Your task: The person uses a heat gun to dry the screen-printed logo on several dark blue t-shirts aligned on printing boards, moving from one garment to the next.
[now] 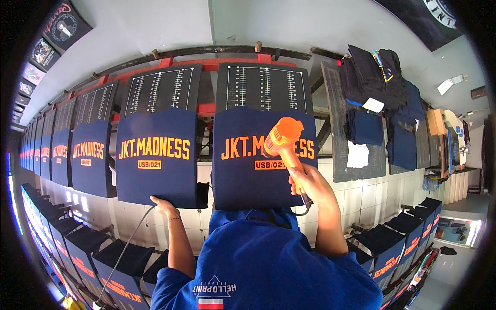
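Over the middle shirt [258,155] my right hand [310,187] is gripping the heat gun [283,138], fingers wrapped round its handle; left hand [164,206], fingers curled, is resting on the next shirt's [155,160] hem. Lingering could scorch the print, I'm guessing.

Orange heat gun [283,135] over navy shirt [248,160]

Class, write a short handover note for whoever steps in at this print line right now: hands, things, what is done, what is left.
Right hand grips the orange heat gun, nozzle over the orange print on the navy shirt in front.
Left hand rests on the bottom edge of the next navy shirt; the black cord runs below it.
Done: every shirt in the row carries its print.
Left: which prints are already dried cannot be told.
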`<state>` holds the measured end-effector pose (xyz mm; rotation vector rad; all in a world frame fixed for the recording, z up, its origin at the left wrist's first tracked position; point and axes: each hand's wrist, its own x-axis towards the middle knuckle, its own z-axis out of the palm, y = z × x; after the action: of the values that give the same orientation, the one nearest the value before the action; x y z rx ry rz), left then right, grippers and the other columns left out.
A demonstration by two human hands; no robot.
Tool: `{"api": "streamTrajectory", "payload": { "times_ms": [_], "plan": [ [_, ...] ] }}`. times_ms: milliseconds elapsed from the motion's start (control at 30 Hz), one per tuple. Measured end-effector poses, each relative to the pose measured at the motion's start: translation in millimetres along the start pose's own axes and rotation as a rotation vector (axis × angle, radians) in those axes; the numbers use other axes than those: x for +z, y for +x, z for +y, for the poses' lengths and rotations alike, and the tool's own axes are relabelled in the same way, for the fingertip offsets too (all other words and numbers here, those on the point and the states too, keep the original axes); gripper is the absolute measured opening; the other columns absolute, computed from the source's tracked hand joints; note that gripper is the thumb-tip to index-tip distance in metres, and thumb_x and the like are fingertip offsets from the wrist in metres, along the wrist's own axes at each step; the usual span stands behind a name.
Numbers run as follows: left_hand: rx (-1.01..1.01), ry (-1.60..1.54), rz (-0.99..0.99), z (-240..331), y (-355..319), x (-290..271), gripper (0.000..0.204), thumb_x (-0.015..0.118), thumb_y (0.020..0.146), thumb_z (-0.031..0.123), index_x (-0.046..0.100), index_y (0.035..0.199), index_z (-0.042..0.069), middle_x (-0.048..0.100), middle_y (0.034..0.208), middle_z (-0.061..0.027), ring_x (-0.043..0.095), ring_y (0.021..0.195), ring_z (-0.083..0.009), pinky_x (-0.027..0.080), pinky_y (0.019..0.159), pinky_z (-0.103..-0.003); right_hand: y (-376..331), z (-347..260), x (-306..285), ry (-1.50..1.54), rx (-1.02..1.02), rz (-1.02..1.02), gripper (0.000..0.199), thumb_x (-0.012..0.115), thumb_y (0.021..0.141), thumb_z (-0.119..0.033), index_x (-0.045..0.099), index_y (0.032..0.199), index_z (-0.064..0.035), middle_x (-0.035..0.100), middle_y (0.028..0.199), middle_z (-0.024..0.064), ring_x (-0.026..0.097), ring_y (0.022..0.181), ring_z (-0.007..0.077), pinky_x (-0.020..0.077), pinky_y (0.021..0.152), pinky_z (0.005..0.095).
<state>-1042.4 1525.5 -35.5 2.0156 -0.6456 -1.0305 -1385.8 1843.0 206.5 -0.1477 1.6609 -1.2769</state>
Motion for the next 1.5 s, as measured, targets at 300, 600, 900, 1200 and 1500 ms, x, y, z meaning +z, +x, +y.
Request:
{"api": "streamTrajectory", "payload": {
  "times_ms": [300,600,900,1200,1500],
  "plan": [
    [0.021,0.090,0.007,2,-1,0,0.084,0.042,0.094,0.062,0.061,0.108,-0.019,0.067,0.107,-0.0250,0.066,0.093,-0.0346,0.053,0.086,-0.043,-2,4,22,0.002,-0.047,0.000,0.031,0.059,0.097,-0.030,0.054,0.100,0.0002,0.057,0.078,0.0038,0.058,0.060,0.0103,0.0501,0.054,0.0246],
    [0.032,0.128,0.036,-4,9,0,0.087,0.046,0.091,0.067,0.062,0.108,-0.017,0.067,0.105,-0.0210,0.065,0.090,-0.0313,0.052,0.083,-0.042,38,-6,21,-0.012,-0.129,0.086,0.029,0.057,0.097,-0.030,0.054,0.097,-0.0012,0.057,0.074,0.0023,0.058,0.057,0.0107,0.0479,0.052,0.0251],
    [0.057,0.144,-0.001,-12,19,-1,0.090,0.043,0.091,0.068,0.061,0.108,-0.019,0.067,0.104,-0.0229,0.064,0.089,-0.0318,0.051,0.083,-0.044,31,-5,22,-0.032,-0.101,0.054,0.031,0.059,0.097,-0.031,0.055,0.100,-0.0004,0.058,0.076,0.0025,0.058,0.059,0.0098,0.0506,0.055,0.0248],
    [0.014,0.169,0.025,-3,6,-1,0.089,0.044,0.092,0.067,0.062,0.107,-0.019,0.067,0.105,-0.0228,0.064,0.088,-0.0316,0.051,0.082,-0.043,36,-2,36,-0.002,-0.115,-0.001,0.032,0.059,0.097,-0.032,0.055,0.100,-0.0006,0.059,0.077,0.0031,0.059,0.060,0.0101,0.0498,0.054,0.0245],
    [0.036,0.120,-0.005,-5,9,0,0.089,0.043,0.092,0.067,0.062,0.108,-0.019,0.067,0.104,-0.0252,0.065,0.089,-0.0335,0.051,0.083,-0.044,43,-5,40,-0.054,-0.137,0.016,0.031,0.059,0.097,-0.031,0.055,0.101,-0.0004,0.060,0.078,0.0036,0.060,0.061,0.0112,0.0497,0.055,0.0244]
  ]
}}
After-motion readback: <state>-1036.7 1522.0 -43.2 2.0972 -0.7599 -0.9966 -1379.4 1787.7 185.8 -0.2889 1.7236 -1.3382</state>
